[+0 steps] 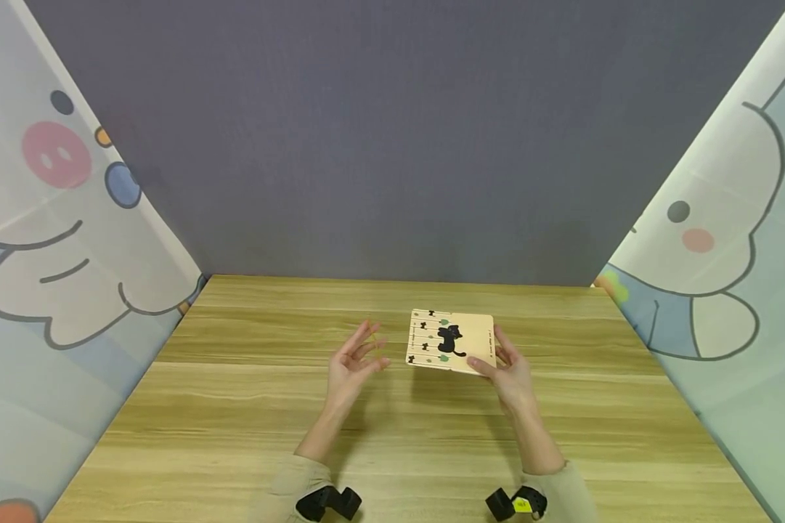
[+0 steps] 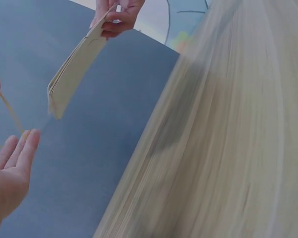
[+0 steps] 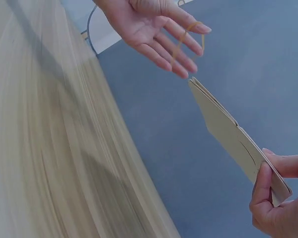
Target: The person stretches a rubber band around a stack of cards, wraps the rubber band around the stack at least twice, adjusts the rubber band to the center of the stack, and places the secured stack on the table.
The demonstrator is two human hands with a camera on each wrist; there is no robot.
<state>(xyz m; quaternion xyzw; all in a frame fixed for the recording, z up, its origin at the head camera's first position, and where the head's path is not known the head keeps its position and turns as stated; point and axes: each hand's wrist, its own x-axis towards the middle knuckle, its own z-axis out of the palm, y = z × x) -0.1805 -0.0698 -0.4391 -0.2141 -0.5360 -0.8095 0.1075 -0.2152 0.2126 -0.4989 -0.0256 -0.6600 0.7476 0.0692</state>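
Where the right hand [image 1: 513,376] grips, cardboard [image 1: 449,343] is hidden.

Bench [image 1: 222,407]: soft light is covering it, faint shadows are lying across it.
Wall [image 1: 392,145]: behind the bench, is looking dim.
Wrist views: pale bluish haze is muting colours; the bench grain is blurring into streaks.

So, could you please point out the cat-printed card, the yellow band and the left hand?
Cat-printed card [image 1: 447,340], head view: on the printed cat.
Yellow band [image 2: 10,108], left wrist view: on its strand.
Left hand [image 1: 348,369], head view: palm.
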